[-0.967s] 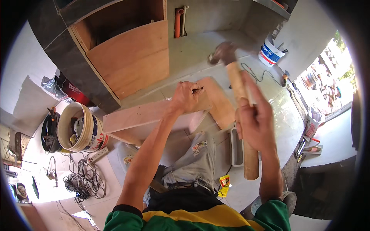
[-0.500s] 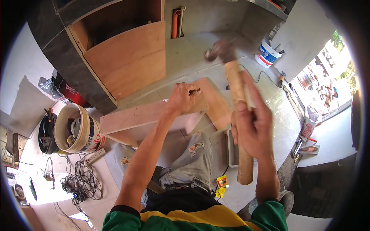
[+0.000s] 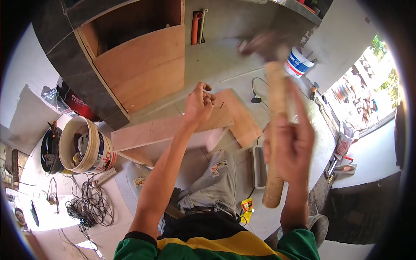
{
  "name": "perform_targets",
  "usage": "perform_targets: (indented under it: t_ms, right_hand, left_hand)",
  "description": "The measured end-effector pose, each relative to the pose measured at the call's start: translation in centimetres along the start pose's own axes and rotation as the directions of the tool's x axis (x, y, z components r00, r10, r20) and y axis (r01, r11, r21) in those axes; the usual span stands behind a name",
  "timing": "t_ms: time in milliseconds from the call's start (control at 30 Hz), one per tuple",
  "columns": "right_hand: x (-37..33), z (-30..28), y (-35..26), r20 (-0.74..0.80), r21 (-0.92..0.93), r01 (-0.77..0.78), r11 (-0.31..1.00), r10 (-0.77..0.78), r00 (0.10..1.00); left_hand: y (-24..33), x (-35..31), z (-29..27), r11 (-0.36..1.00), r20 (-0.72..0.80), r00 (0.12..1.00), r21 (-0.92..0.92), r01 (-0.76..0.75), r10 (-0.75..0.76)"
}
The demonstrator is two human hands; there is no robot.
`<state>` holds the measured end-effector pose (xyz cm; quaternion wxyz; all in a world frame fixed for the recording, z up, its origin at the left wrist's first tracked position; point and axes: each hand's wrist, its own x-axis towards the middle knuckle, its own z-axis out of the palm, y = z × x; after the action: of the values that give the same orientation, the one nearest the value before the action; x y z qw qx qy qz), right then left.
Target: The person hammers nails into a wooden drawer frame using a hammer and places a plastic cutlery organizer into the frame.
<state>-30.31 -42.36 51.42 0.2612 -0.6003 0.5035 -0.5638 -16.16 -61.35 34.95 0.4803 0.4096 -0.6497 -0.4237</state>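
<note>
My right hand (image 3: 291, 145) is wrapped round the wooden handle of a hammer (image 3: 276, 93), raised upright on the right. The hammer's dark metal head is smeared by motion. A narrow wooden box frame (image 3: 151, 131) lies across in front of my knees. What looks like a thin nail (image 3: 222, 105) stands in its top board near the right end. Just left of that nail, my left hand (image 3: 200, 106) hovers over the board with loosely curled fingers, holding nothing I can see. A loose wooden board (image 3: 240, 119) sits against the frame's right end.
A wooden cabinet panel (image 3: 141, 67) stands ahead. To the left are a white bucket (image 3: 86, 145) with tools, tangled cords (image 3: 93, 203) and a power strip (image 3: 105, 177). A grey tray (image 3: 259, 169) lies beside my right knee; a white-and-blue tub (image 3: 298, 63) stands far right.
My left hand has let go of the nail and drawn back to the left, its fingers loosening. The hammer has swung up and a little to the right in my right hand.
</note>
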Motion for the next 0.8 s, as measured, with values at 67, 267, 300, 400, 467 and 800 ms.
perform_targets:
  t_ms: [67,267,300,400,467,800]
  right_hand:
    - [0.4,0.3,-1.8,-0.177,0.038,0.252,0.967,-0.242,0.954]
    - [-0.4,0.3,3.1,-0.145,-0.015,0.041,0.999,-0.043,0.989]
    - [-0.2,-0.2,2.9,-0.06,-0.041,-0.078,0.996,0.075,0.995]
    - [0.7,-1.0,2.0,0.157,-0.172,-0.397,0.901,0.424,0.892]
    - [0.4,-0.7,0.0,0.018,-0.056,-0.145,0.988,0.147,0.989]
    - [-0.1,-0.3,2.0,0.012,-0.121,-0.188,0.975,0.191,0.982]
  left_hand:
    - [0.9,-0.1,0.2,0.999,-0.029,0.999,-0.007,-0.041,0.041]
    - [1.5,-0.3,0.2,0.997,0.057,0.995,0.018,0.081,-0.082]
    - [1.4,-0.2,0.4,0.998,0.048,0.998,0.027,0.05,-0.051]
    - [0.9,0.4,0.4,0.999,0.026,1.0,0.032,-0.01,0.009]
    - [0.7,-0.3,0.2,0.999,0.007,1.0,0.033,-0.008,0.008]
    - [0.5,-0.8,0.6,0.996,-0.047,0.996,-0.047,-0.077,0.075]
